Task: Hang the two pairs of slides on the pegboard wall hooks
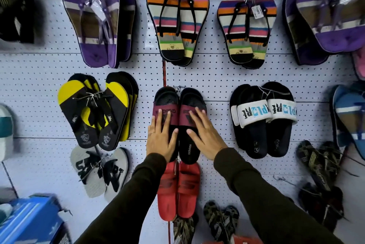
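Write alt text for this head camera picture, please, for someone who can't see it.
Two hands, left and right, press flat on black slides with maroon straps hanging on a white pegboard wall. Flip-flops and other slides hang all around them.

1. A pale pegboard wall is carrying all the footwear, hung in rows.
2. A black pair of slides with maroon straps is hanging at centre from a metal hook; this pair is serving as the landmark.
3. Directly below it, a red pair is hanging.
4. Directly above it, striped flip-flops are hanging.
5. To its left, yellow-and-black flip-flops are hanging.
6. To its right, black slides with white lettered straps are hanging.
7. Up and left of it, purple flip-flops are hanging.
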The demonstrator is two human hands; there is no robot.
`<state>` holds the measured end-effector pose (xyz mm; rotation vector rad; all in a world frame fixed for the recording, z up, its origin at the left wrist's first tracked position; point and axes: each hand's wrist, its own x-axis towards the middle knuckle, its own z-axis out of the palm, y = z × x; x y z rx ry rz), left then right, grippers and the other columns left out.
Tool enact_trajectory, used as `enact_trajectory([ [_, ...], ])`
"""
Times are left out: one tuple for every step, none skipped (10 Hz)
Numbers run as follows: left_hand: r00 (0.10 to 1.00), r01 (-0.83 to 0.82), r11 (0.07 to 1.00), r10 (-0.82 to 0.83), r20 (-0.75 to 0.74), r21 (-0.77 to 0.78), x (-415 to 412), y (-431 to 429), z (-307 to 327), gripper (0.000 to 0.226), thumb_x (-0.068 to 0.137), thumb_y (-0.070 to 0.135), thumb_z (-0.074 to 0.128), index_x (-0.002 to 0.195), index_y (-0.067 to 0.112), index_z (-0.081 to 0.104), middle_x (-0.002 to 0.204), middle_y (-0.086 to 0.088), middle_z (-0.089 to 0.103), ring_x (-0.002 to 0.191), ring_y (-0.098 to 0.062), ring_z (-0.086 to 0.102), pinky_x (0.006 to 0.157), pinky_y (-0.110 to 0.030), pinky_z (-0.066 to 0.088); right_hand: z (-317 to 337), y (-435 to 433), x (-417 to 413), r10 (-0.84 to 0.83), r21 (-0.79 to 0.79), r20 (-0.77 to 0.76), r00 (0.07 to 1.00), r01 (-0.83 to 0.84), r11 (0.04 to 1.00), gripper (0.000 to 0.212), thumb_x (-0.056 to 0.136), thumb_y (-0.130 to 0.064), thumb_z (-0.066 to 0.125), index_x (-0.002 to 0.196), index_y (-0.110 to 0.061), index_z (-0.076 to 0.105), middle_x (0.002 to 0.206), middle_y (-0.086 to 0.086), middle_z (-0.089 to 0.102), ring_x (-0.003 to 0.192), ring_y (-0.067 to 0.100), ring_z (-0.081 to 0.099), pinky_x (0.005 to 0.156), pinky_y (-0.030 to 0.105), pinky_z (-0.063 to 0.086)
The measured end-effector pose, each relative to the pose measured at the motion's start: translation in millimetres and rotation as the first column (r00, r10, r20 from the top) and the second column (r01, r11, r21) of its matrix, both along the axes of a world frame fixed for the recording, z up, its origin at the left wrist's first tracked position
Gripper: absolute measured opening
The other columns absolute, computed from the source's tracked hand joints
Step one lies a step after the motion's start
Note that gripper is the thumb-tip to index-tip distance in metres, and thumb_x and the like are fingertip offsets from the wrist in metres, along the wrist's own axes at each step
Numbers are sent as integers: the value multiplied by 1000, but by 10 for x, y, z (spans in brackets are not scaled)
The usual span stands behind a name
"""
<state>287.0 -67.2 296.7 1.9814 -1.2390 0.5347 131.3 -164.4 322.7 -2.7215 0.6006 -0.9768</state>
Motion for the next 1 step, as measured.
enact_trajectory([
  [999, -34, 999, 34, 4, -10, -54, 17, 102, 65, 95, 52, 31, 155, 27, 19, 166, -4, 11, 153, -28, 8, 124, -45, 16, 412, 58, -497, 126, 24, 414, 901, -150, 988, 59, 101, -51, 36, 156, -34, 23, 166, -12, 15, 155, 5, 12, 126, 26, 19],
])
